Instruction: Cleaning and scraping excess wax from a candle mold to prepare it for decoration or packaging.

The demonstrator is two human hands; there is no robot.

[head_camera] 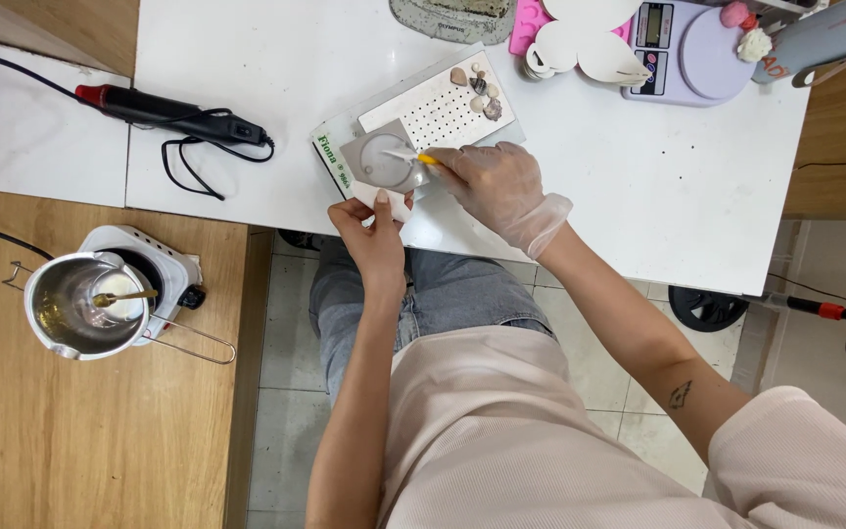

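Two hands [376,227] at one mould [384,162]

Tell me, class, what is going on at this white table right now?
A seated person works at the white table. The right hand, in a clear glove, holds a small yellow-handled tool with its tip over a round grey mould. The bare left hand pinches a white piece at the mould's near edge. A few shells lie on a dotted white board just behind. To the left, a metal pot sits on a small hot plate.
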